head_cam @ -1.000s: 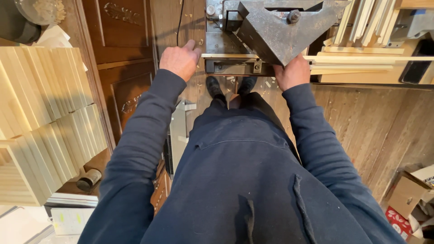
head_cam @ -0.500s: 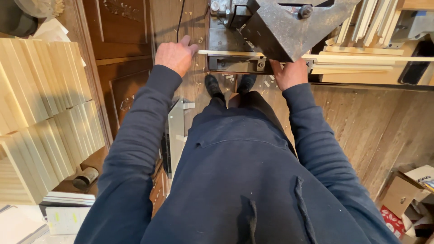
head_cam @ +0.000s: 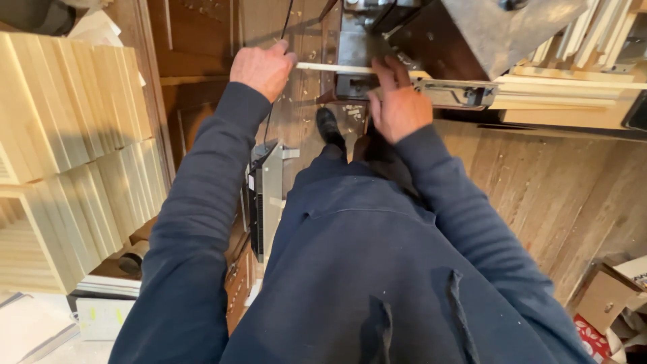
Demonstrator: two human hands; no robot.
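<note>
1. Thin wood strip (head_cam: 337,67) is laid across the metal machine bed (head_cam: 364,84); long axis runs left-right.
2. Its left end is gripped by the left hand (head_cam: 259,67), fingers curled shut on it.
3. Right hand (head_cam: 397,101) is pressed on the strip nearer the bed, fingers together, flat.
4. Open floor below the bed; stacked pale boards (head_cam: 67,148) well left.

Thin pale wooden strip (head_cam: 337,67) lies level, apparently on machine bed.

Navy sleeves (head_cam: 202,202), pale wooden strip (head_cam: 337,68), grey metal machine (head_cam: 499,27), brown plank floor (head_cam: 539,182)
</note>
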